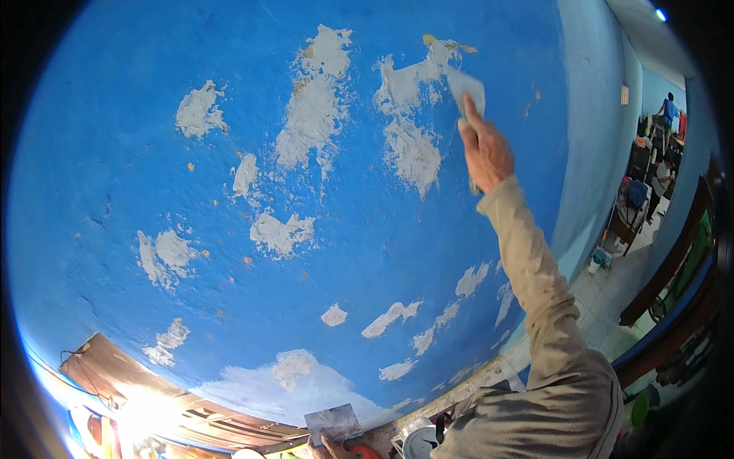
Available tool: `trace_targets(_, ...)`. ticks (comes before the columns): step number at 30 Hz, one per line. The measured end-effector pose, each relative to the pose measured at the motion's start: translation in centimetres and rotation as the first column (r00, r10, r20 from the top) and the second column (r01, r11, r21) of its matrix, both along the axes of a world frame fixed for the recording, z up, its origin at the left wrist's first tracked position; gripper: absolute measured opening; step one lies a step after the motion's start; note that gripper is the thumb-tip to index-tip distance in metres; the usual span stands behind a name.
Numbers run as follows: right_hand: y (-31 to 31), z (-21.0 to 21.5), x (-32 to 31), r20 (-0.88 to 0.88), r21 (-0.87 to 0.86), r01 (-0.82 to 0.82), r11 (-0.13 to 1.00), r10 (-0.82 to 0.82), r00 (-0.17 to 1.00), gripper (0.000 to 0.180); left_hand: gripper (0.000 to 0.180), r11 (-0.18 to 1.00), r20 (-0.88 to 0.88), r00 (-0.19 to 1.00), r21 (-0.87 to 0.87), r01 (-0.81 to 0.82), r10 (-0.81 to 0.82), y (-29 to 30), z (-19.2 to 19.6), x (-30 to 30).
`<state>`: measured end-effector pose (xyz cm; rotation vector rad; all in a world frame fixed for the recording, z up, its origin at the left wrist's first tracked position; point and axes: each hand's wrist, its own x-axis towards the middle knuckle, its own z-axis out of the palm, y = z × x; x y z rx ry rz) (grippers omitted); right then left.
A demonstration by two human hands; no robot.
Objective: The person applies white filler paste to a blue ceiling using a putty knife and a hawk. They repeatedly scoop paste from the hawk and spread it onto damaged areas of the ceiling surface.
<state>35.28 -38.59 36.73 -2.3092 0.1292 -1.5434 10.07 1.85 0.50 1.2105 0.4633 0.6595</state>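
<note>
Right hand (485,150): grip clamped on putty knife (468,89), blade against patched blue wall (138,176). Left hand (334,446): grip clamped on putty board (332,422).

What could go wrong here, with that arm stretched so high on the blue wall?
The right hand presses a putty knife at full reach, so it might slip and smear the white filler patches. The left hand holds a flat hawk board low and out of sight, so it could tip unnoticed.

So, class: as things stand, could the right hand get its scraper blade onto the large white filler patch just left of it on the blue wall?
Probably yes. The right hand already presses the scraper blade against the blue wall, the white filler patch lies right beside it, and nothing stands between them.
</note>
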Motion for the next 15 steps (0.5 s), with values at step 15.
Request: trace_targets(15,3.0,2.9,2.3,0.168,-0.154,0.113,0.982,-0.086,0.982,0.063,0.044,1.0,-0.024,1.0,-0.024,-0.02,0.02,-0.5,0.0,0.8)
